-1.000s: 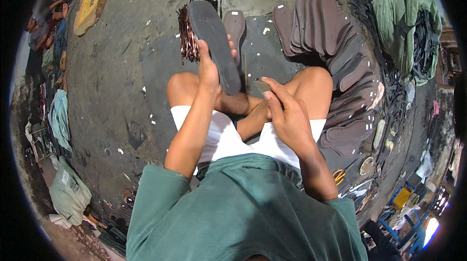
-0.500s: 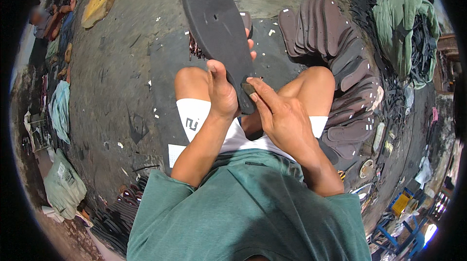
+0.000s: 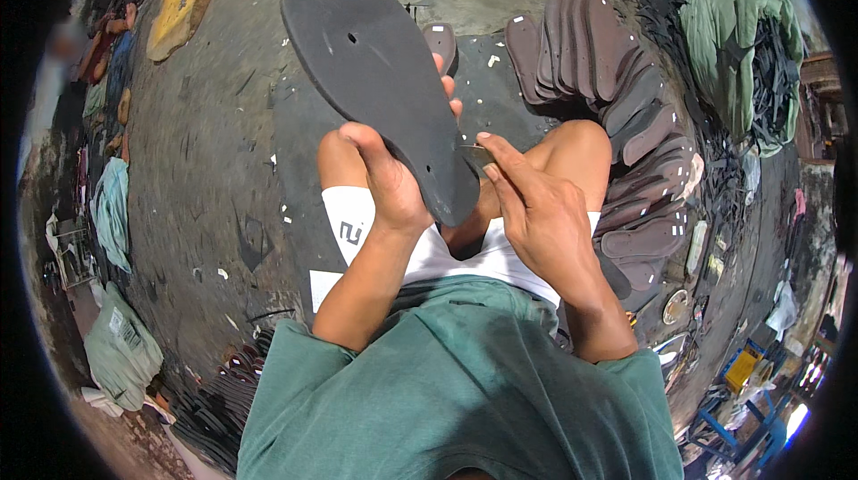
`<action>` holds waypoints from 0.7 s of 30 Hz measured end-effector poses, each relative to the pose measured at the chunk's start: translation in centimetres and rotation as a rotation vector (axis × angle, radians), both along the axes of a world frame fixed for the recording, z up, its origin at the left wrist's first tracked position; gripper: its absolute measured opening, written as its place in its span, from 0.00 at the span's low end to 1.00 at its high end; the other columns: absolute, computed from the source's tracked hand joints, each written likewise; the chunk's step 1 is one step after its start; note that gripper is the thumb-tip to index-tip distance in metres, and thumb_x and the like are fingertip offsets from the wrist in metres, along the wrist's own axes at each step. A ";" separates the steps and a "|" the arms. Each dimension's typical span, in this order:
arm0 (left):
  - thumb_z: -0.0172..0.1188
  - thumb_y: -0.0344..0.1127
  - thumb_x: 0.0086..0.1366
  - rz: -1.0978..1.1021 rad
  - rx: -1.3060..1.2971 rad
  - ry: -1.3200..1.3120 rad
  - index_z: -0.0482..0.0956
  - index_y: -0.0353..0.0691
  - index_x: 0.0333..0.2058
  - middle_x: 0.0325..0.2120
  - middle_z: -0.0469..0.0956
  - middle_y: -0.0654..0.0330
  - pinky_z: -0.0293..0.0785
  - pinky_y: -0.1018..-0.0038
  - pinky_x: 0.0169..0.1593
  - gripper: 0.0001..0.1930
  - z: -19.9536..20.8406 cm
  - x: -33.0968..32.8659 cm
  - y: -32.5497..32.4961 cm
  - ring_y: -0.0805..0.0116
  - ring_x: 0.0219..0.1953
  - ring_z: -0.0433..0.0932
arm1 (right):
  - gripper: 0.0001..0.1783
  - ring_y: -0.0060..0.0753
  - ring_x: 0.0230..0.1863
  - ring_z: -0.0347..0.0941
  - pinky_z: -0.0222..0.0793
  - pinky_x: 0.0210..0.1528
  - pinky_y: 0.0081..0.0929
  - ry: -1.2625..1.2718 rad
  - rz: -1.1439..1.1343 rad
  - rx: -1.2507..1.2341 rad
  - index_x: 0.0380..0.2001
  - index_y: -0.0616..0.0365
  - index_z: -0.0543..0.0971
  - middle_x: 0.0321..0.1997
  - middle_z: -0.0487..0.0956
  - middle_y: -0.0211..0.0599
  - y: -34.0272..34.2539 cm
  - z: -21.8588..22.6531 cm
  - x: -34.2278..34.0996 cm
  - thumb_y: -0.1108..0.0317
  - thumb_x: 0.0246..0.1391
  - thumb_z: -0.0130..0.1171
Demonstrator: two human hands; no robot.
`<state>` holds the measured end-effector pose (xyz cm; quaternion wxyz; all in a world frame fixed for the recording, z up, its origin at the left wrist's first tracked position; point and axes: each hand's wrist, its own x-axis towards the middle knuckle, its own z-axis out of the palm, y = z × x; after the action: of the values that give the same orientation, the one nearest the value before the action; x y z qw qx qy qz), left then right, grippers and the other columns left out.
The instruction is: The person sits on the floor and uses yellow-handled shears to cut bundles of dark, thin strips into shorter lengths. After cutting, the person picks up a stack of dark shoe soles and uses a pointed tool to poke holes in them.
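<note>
My left hand point(image 3: 393, 189) grips a dark grey sandal sole point(image 3: 371, 78) by its middle, with the thumb on the near side and fingertips curling round the right edge. The sole tilts up and to the left, its wide end away from me; small holes pierce its face. Close to the narrow end, my right hand point(image 3: 547, 225) pinches a small flat blade point(image 3: 478, 155) between thumb and fingers. The blade's tip is at the sole's right edge; whether it touches cannot be told. Past the sole, a brown sole point(image 3: 441, 37) lies on the dark mat point(image 3: 299, 100).
Brown and dark soles point(image 3: 581, 46) with white tags fan out in a curve at my right. More dark soles point(image 3: 201, 417) sit at lower left. Green cloth point(image 3: 728, 60) covers black strips at far right. A yellow slab point(image 3: 183, 11) lies at far left, a roll point(image 3: 677, 307) at right.
The sole's wide end has swung left, and its narrow end has shifted slightly right and nearer me. My right hand with the blade has moved a little to the right.
</note>
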<state>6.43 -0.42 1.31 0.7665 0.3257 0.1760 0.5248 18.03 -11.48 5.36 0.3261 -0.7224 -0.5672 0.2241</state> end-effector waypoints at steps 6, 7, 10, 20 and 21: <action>0.47 0.76 0.54 -0.116 0.001 -0.100 0.54 0.37 0.65 0.60 0.64 0.51 0.74 0.69 0.57 0.53 -1.4 0.3 0.0 0.64 0.56 0.72 | 0.24 0.48 0.30 0.80 0.73 0.30 0.44 -0.043 0.028 -0.050 0.59 0.47 0.70 0.33 0.83 0.40 0.0 -0.1 0.4 0.69 0.58 0.53; 0.46 0.76 0.54 -0.111 -0.011 -0.093 0.53 0.36 0.65 0.60 0.64 0.51 0.74 0.69 0.57 0.53 -1.3 0.4 -0.1 0.64 0.56 0.72 | 0.24 0.48 0.29 0.79 0.73 0.30 0.44 -0.041 0.023 -0.043 0.59 0.47 0.70 0.32 0.83 0.40 0.0 0.0 0.4 0.68 0.58 0.53; 0.45 0.77 0.53 -0.098 -0.018 -0.076 0.53 0.36 0.65 0.61 0.64 0.51 0.73 0.69 0.58 0.54 -0.8 0.9 -0.1 0.65 0.57 0.71 | 0.24 0.48 0.27 0.79 0.73 0.28 0.44 -0.064 0.021 -0.025 0.60 0.46 0.70 0.30 0.82 0.40 -0.1 0.0 0.6 0.67 0.58 0.53; 0.52 0.73 0.53 -0.111 -0.013 -0.123 0.50 0.36 0.66 0.60 0.63 0.47 0.77 0.65 0.57 0.54 -1.8 1.1 -0.2 0.59 0.55 0.74 | 0.22 0.49 0.25 0.79 0.73 0.26 0.44 -0.090 0.069 -0.090 0.58 0.48 0.70 0.30 0.82 0.44 0.1 -0.9 0.4 0.65 0.59 0.53; 0.52 0.73 0.53 -0.093 -0.022 -0.132 0.50 0.36 0.66 0.60 0.63 0.47 0.77 0.65 0.57 0.54 -1.4 1.0 -0.1 0.59 0.55 0.74 | 0.22 0.49 0.26 0.79 0.73 0.27 0.44 -0.038 0.072 -0.076 0.58 0.49 0.70 0.30 0.82 0.44 0.0 -0.9 0.4 0.65 0.59 0.52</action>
<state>7.47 -0.48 -0.13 0.8036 0.2899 0.1154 0.5068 18.41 -11.46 4.43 0.2794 -0.7175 -0.5899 0.2431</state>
